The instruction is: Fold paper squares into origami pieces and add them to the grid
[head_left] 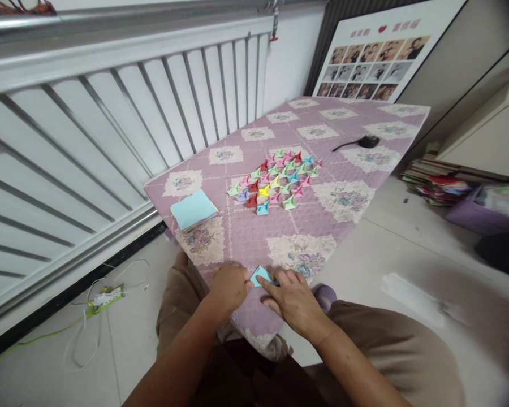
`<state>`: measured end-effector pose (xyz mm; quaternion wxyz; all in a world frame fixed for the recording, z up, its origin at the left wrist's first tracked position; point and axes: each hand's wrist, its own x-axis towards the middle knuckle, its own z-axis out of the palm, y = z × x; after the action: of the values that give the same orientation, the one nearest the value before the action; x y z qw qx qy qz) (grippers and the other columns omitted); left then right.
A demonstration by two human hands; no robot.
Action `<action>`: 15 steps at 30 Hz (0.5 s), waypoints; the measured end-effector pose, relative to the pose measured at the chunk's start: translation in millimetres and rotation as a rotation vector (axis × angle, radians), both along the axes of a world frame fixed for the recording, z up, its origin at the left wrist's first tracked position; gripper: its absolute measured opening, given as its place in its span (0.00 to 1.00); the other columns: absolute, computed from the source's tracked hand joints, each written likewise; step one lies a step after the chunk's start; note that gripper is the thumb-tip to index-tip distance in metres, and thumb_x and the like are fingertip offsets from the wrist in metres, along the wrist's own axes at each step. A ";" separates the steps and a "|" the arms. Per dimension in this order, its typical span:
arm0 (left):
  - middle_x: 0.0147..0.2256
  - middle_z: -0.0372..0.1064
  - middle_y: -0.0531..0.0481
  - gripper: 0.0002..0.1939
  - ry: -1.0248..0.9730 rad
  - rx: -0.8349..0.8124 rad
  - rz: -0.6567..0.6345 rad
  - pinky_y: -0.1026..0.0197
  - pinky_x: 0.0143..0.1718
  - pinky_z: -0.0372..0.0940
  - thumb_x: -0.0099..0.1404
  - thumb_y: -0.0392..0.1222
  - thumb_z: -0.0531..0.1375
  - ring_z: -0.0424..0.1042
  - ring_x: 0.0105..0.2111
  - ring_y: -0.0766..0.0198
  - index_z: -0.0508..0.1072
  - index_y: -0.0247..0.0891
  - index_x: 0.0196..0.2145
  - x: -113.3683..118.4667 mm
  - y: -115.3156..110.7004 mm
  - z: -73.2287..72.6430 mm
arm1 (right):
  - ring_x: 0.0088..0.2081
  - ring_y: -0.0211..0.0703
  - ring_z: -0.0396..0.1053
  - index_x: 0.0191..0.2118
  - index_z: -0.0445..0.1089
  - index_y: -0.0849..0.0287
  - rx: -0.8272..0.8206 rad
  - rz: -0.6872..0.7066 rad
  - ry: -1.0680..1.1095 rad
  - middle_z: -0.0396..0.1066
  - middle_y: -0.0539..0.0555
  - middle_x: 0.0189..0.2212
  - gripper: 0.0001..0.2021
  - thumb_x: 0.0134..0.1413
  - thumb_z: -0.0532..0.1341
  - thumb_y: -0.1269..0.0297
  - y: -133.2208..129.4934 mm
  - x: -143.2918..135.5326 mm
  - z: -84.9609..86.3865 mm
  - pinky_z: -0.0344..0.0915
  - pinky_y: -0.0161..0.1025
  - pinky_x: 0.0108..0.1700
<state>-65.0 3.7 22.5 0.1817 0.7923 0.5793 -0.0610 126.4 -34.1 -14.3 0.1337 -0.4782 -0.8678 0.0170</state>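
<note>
At the near corner of the table [246,240], a person bends over a small folded piece of blue paper [259,273] lying on the flowered cloth. The left hand [230,285] is curled with its thumb at the paper's left corner; I can't tell from here whether it actually pinches it. The right hand [294,297] is open, fingers stretched out, one fingertip pressing on the paper from the right. Farther off, little folded paper shapes [263,191] sit in slanting rows, pink, green, red, yellow and blue. To their left, near the radiator [148,107], lies a paper stack [194,208], light blue on top
</note>
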 end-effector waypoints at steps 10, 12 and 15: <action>0.48 0.64 0.49 0.20 -0.159 0.060 -0.242 0.56 0.51 0.57 0.65 0.39 0.56 0.63 0.49 0.58 0.65 0.50 0.54 -8.4 -0.2 -4.9 | 0.43 0.52 0.62 0.56 0.66 0.48 -0.031 -0.043 -0.010 0.68 0.58 0.42 0.23 0.54 0.64 0.54 -0.8 -6.3 6.8 0.55 0.47 0.45; 0.48 0.63 0.48 0.22 -0.146 0.061 -0.299 0.56 0.50 0.57 0.65 0.37 0.55 0.63 0.48 0.57 0.64 0.53 0.56 -10.1 1.7 -7.5 | 0.44 0.52 0.61 0.55 0.67 0.48 -0.043 -0.048 -0.006 0.67 0.58 0.43 0.22 0.54 0.64 0.54 -1.7 -5.7 5.0 0.55 0.48 0.46; 0.46 0.63 0.48 0.23 -0.137 0.052 -0.333 0.56 0.48 0.59 0.65 0.38 0.56 0.64 0.46 0.57 0.64 0.55 0.57 -11.5 6.1 -9.6 | 0.46 0.52 0.61 0.56 0.66 0.50 -0.038 -0.043 0.025 0.66 0.58 0.46 0.22 0.55 0.63 0.56 -4.7 -3.5 -0.6 0.56 0.49 0.48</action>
<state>-76.5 9.8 12.9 0.1874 0.8840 0.4278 -0.0210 122.9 -38.7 -15.0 0.1359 -0.4991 -0.8550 0.0366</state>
